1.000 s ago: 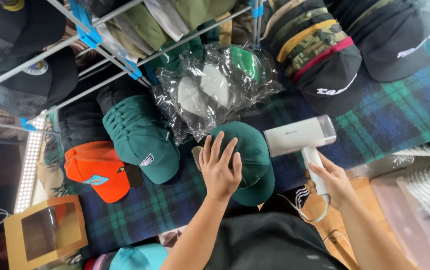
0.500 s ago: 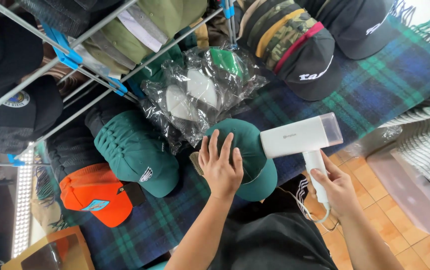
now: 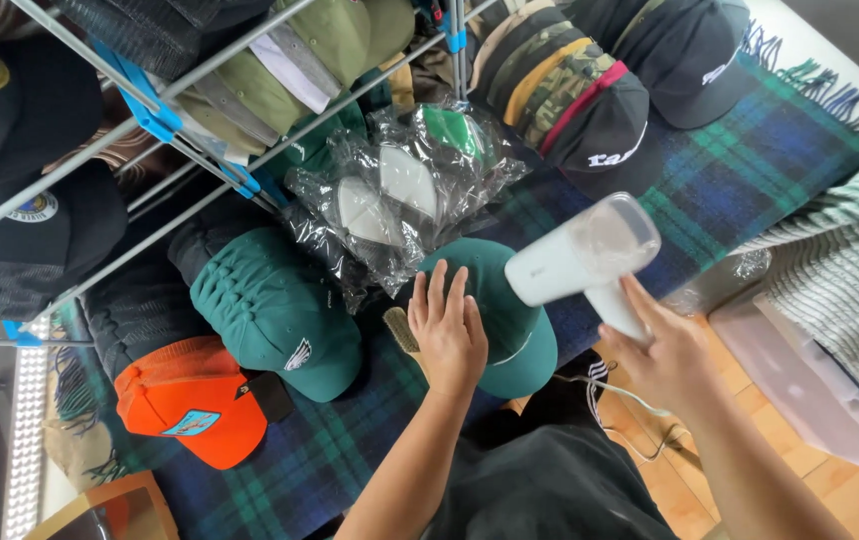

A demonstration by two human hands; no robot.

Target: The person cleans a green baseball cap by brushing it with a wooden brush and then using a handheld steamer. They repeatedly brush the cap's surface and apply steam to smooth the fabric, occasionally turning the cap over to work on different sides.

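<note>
My left hand (image 3: 448, 335) rests flat, fingers spread, on a dark green cap (image 3: 510, 320) lying on a blue-green plaid blanket (image 3: 750, 170). My right hand (image 3: 665, 355) grips the handle of a white hand-held steamer (image 3: 582, 255), its head raised just right of the cap and blurred. A white cord (image 3: 620, 395) trails from it below my wrist. A small brush (image 3: 402, 328) pokes out beside my left thumb.
A crinkled clear plastic bag (image 3: 400, 200) of caps lies behind the green cap. Another green cap (image 3: 275, 310) and an orange cap (image 3: 190, 405) sit left. A metal rack (image 3: 180, 135) with blue clips holds more caps. Dark and camouflage caps (image 3: 590, 100) lie at the back.
The steamer has swung up and leftward, closer to the green cap, and now appears blurred. My left hand stays on the cap. The view has shifted slightly.
</note>
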